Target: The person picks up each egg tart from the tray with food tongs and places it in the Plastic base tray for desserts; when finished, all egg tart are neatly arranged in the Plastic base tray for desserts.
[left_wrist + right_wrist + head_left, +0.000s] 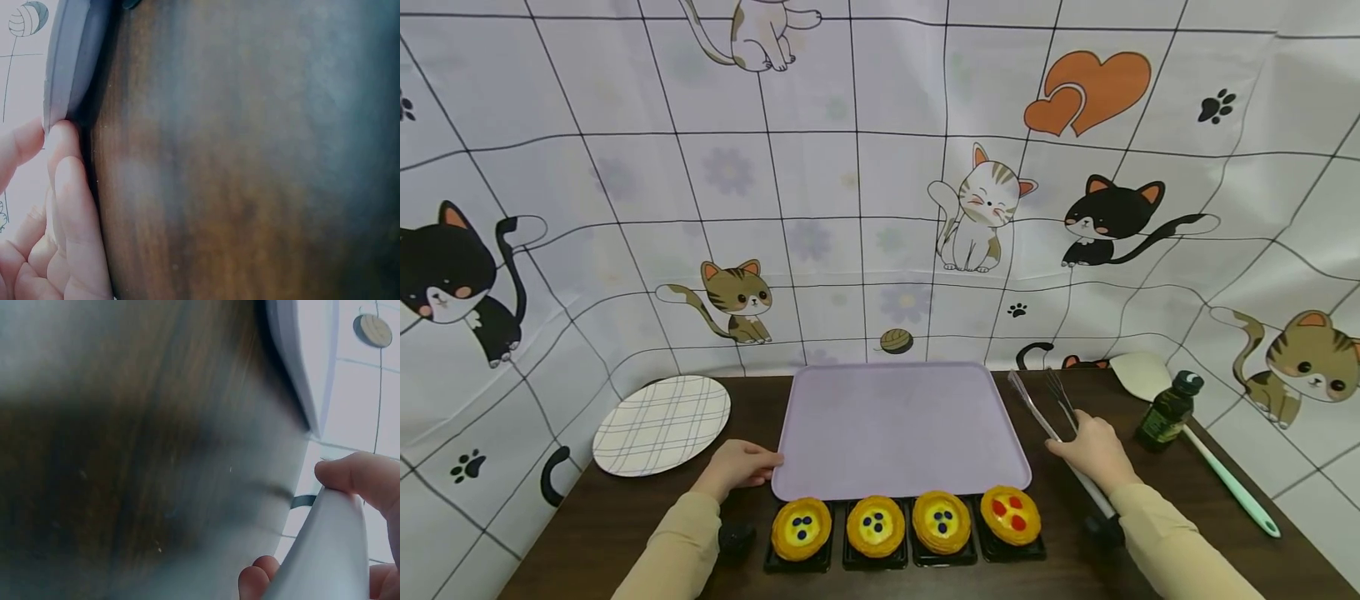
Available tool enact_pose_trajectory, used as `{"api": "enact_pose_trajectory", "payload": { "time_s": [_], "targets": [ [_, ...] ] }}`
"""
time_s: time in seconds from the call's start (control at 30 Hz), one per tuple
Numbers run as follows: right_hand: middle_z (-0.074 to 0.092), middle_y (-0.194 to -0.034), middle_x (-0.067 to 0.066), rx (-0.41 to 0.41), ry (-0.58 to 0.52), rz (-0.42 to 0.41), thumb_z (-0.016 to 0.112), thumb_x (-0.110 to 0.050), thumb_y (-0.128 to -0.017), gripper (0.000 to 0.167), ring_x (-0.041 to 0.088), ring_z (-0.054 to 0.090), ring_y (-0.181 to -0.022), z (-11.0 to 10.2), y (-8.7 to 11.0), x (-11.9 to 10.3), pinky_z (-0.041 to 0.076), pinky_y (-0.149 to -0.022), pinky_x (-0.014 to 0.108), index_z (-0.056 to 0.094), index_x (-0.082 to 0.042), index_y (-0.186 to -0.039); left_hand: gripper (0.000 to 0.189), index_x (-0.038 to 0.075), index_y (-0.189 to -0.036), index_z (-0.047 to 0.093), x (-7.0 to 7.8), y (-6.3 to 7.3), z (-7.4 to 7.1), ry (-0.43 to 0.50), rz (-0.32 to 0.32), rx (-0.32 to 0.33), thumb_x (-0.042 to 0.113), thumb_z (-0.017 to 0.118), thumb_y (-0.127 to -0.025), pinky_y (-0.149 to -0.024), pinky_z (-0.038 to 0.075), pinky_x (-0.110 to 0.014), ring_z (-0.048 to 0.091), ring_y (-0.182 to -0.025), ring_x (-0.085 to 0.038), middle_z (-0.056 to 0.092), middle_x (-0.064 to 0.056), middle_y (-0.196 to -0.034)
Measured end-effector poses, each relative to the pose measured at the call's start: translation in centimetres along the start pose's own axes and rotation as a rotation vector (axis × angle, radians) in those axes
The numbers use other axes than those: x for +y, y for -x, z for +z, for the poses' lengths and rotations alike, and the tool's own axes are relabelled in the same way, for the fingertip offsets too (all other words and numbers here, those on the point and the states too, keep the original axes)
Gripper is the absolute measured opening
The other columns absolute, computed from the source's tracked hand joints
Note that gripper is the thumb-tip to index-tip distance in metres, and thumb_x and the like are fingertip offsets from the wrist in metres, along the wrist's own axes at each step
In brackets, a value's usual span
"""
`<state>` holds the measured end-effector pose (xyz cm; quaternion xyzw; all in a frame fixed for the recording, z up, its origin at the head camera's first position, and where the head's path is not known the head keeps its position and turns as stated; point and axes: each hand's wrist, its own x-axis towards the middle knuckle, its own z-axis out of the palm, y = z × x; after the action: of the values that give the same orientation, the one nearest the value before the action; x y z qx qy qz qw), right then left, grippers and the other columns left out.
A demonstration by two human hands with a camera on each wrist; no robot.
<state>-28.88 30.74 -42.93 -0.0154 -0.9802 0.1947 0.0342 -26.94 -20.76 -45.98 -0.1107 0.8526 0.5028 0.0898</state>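
Observation:
My left hand (743, 463) pinches the left edge of a lilac rectangular tray (895, 429); in the left wrist view, the fingers (65, 144) meet its rim (69, 69). My right hand (1096, 454) holds metal tongs (1036, 410) to the right of the tray, their tips apart and pointing toward the wall. A smooth pale tong arm (331, 544) lies between thumb and fingers in the right wrist view. Along the tray's near edge is a row of egg tarts in black holders: several tarts (801, 528) have dark blue dots, and the rightmost tart (1011, 515) has red ones.
A white plaid plate (662, 425) is at the left. A dark green bottle (1171, 410) stands at the right, beside a spatula (1231, 482) with a pale head and mint handle. A cat-printed sheet (895, 183) rises behind the dark wooden table (1195, 517).

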Motion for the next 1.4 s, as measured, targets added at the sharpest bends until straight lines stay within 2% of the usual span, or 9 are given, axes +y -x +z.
{"api": "enact_pose_trajectory", "payload": {
  "time_s": [0.23,0.5,0.93,1.23,1.4],
  "targets": [
    [0.046,-0.118,0.046,0.007,-0.004,0.020,0.069,-0.032,-0.081,0.078,0.057,0.049,-0.104,0.0,-1.2,0.5,0.045,-0.086,0.061,0.038,0.025,-0.125,0.030,-0.008,-0.096,0.069,0.1,0.0,0.0,0.006,-0.001,0.004,0.019,0.071,-0.084,-0.062,0.056,-0.024,0.061,-0.062,-0.010,0.066,-0.004,-0.071],
    [0.052,-0.106,0.043,0.017,0.016,0.008,0.072,-0.030,-0.079,0.073,0.052,0.056,-0.091,0.6,-1.8,1.0,0.049,-0.079,0.059,0.043,0.026,-0.117,0.026,-0.007,-0.094,0.070,-0.1,0.2,0.3,0.015,-0.011,0.022,0.017,0.072,-0.083,-0.060,0.056,-0.023,0.060,-0.060,-0.009,0.065,-0.004,-0.069],
    [0.052,-0.108,0.044,-0.011,0.002,0.025,0.071,-0.033,-0.080,0.073,0.051,0.058,-0.088,1.1,-2.5,0.0,0.051,-0.075,0.057,0.045,0.026,-0.113,0.027,-0.007,-0.094,0.070,-0.1,0.0,0.1,0.010,-0.010,0.026,0.017,0.072,-0.083,-0.060,0.056,-0.023,0.060,-0.059,-0.009,0.065,-0.004,-0.068],
    [0.059,-0.093,0.031,-0.048,0.027,0.076,0.072,-0.040,-0.078,0.066,0.034,0.060,-0.071,1.2,-2.8,0.0,0.053,-0.059,0.049,0.053,0.018,-0.103,0.027,-0.007,-0.094,0.070,-0.2,0.0,0.2,0.014,-0.011,0.025,0.018,0.072,-0.083,-0.061,0.056,-0.023,0.061,-0.060,-0.010,0.066,-0.005,-0.070],
    [0.060,-0.087,0.026,-0.055,0.036,0.084,0.072,-0.041,-0.078,0.063,0.030,0.059,-0.068,1.6,-3.0,-0.1,0.052,-0.056,0.046,0.054,0.015,-0.099,0.026,-0.006,-0.093,0.070,-0.1,0.1,0.2,0.019,-0.013,0.029,0.017,0.072,-0.083,-0.060,0.056,-0.023,0.060,-0.060,-0.010,0.065,-0.004,-0.069]
  ]
}}
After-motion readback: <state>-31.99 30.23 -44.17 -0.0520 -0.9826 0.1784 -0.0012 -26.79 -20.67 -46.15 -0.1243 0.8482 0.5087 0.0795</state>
